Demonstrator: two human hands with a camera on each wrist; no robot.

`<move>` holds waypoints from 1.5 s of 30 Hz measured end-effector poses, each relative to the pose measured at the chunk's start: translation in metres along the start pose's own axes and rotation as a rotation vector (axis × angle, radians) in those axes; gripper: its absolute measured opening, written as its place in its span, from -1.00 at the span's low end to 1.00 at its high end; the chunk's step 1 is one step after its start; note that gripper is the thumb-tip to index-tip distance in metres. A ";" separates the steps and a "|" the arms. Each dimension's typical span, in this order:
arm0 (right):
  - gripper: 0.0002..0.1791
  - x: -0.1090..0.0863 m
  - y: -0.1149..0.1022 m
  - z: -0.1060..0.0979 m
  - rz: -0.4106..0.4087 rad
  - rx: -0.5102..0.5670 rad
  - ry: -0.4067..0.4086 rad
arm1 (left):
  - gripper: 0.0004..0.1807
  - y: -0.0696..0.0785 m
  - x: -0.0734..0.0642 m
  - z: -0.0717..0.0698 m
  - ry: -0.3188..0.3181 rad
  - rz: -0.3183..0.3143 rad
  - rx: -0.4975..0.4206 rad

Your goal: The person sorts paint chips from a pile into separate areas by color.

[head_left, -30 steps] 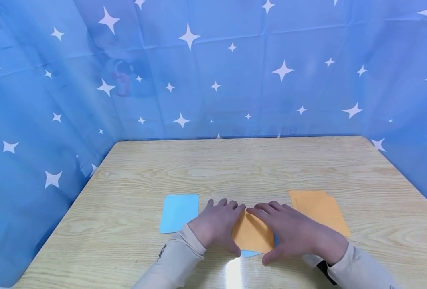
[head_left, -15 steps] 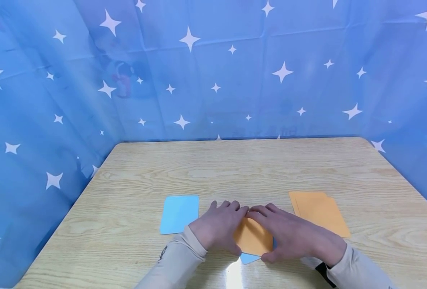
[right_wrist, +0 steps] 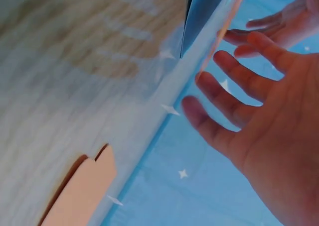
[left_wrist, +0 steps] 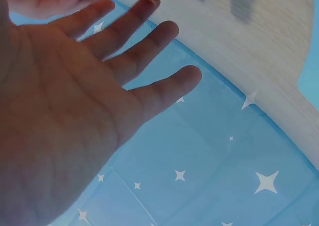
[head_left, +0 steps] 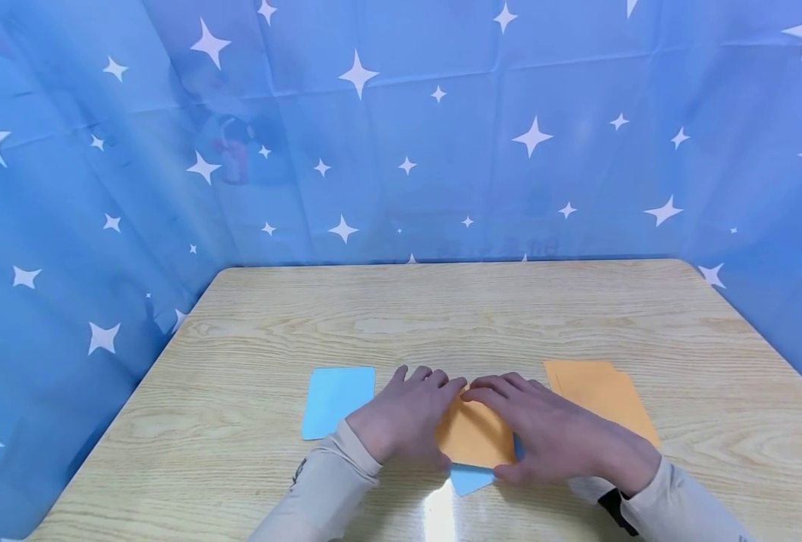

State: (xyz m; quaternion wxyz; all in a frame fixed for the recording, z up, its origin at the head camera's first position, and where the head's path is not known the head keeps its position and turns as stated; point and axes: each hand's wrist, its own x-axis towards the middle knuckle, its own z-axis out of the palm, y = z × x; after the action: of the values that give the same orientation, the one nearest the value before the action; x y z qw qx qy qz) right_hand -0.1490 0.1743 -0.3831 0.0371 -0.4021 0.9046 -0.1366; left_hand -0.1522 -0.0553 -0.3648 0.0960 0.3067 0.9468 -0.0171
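In the head view, an orange square card [head_left: 478,435] lies flat between my two hands, above a blue card [head_left: 471,479] whose corner shows in front. The left hand [head_left: 407,415] holds the orange card's left side; the right hand [head_left: 546,430] holds its right side. Both sets of fingers meet at the far edge, with a thumb near each front corner. From the right wrist, the orange card [right_wrist: 224,27] appears edge-on against the fingertips, and a blue card [right_wrist: 203,19] stands upright on the table. How the blue part is supported is mostly hidden.
A light blue card [head_left: 338,403] lies flat on the wooden table [head_left: 441,316], left of the hands. To the right, overlapping orange cards [head_left: 604,395] lie in a loose pile. Behind the table hangs a blue curtain [head_left: 428,196] with white stars.
Over the last second the orange card has dipped slightly toward me, then shifted a little away. More of the blue corner shows in front of it. Both hands keep their hold.
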 end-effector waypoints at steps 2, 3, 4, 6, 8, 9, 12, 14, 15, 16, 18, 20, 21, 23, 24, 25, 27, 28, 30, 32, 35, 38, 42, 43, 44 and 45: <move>-0.05 0.000 0.001 -0.001 0.017 0.005 0.007 | 0.12 -0.001 0.000 -0.001 0.015 -0.002 -0.002; -0.04 0.000 0.001 -0.002 0.022 0.010 0.011 | 0.11 -0.001 0.001 -0.002 0.021 -0.002 -0.004; -0.04 0.000 0.001 -0.002 0.028 0.015 0.015 | 0.10 -0.002 0.001 -0.002 0.028 -0.002 -0.015; -0.03 0.000 0.002 -0.003 0.036 0.024 0.023 | 0.09 -0.003 0.001 -0.003 0.043 0.007 -0.027; -0.04 0.000 0.002 -0.005 0.037 0.032 0.029 | 0.08 -0.004 0.001 -0.004 0.061 0.021 -0.037; -0.04 0.000 0.002 -0.006 0.038 0.035 0.031 | 0.08 -0.004 0.001 -0.005 0.069 0.030 -0.043; -0.05 0.000 0.004 -0.010 0.034 0.040 0.034 | 0.06 -0.005 0.001 -0.008 0.091 0.057 -0.064; -0.05 -0.001 0.005 -0.014 0.032 0.034 0.043 | 0.05 -0.006 0.001 -0.011 0.107 0.074 -0.073; -0.05 -0.002 0.006 -0.016 0.030 0.033 0.046 | 0.05 -0.006 0.002 -0.012 0.114 0.081 -0.076; -0.04 -0.002 0.007 -0.019 0.028 0.032 0.051 | 0.05 -0.006 0.003 -0.014 0.122 0.088 -0.080; -0.04 -0.004 0.009 -0.024 0.033 0.039 0.052 | 0.05 -0.005 0.004 -0.018 0.137 0.101 -0.086; -0.03 -0.007 0.011 -0.029 0.042 0.047 0.051 | 0.06 -0.003 0.007 -0.023 0.144 0.105 -0.092; -0.03 -0.009 0.012 -0.032 0.048 0.054 0.052 | 0.06 -0.002 0.008 -0.026 0.147 0.110 -0.099; -0.03 -0.014 0.013 -0.039 0.057 0.055 0.064 | 0.08 0.001 0.011 -0.031 0.149 0.118 -0.111; -0.02 -0.016 0.014 -0.041 0.057 0.050 0.075 | 0.08 0.003 0.013 -0.033 0.150 0.124 -0.114; -0.02 -0.019 0.015 -0.044 0.058 0.044 0.087 | 0.09 0.005 0.015 -0.036 0.153 0.130 -0.117; -0.02 -0.024 0.017 -0.050 0.058 0.029 0.108 | 0.10 0.010 0.018 -0.041 0.163 0.143 -0.109; -0.02 -0.027 0.018 -0.052 0.058 0.022 0.115 | 0.10 0.012 0.020 -0.043 0.171 0.149 -0.100; -0.01 -0.031 0.021 -0.057 0.063 0.014 0.125 | 0.11 0.017 0.024 -0.047 0.188 0.165 -0.082; -0.01 -0.036 0.023 -0.061 0.075 0.004 0.131 | 0.09 0.021 0.028 -0.051 0.202 0.178 -0.065; 0.01 -0.043 0.028 -0.065 0.096 -0.012 0.141 | 0.04 0.028 0.034 -0.056 0.211 0.193 -0.039; 0.03 -0.052 0.033 -0.067 0.106 -0.029 0.149 | -0.01 0.036 0.040 -0.059 0.220 0.203 -0.005; 0.05 -0.065 0.042 -0.067 0.094 -0.071 0.179 | -0.09 0.049 0.050 -0.059 0.225 0.220 0.030; 0.06 -0.068 0.044 -0.067 0.090 -0.079 0.186 | -0.11 0.052 0.053 -0.059 0.226 0.223 0.040; 0.07 -0.071 0.047 -0.068 0.094 -0.092 0.191 | -0.13 0.056 0.056 -0.059 0.226 0.226 0.051; 0.07 -0.074 0.049 -0.068 0.098 -0.104 0.192 | -0.14 0.060 0.058 -0.059 0.226 0.225 0.060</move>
State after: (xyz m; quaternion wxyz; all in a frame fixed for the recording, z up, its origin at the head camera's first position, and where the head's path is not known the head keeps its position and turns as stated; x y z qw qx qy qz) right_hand -0.1466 0.2747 -0.3349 -0.0641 -0.3436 0.9285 -0.1253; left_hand -0.1735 0.0318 -0.3165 -0.0192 0.4137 0.9102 0.0002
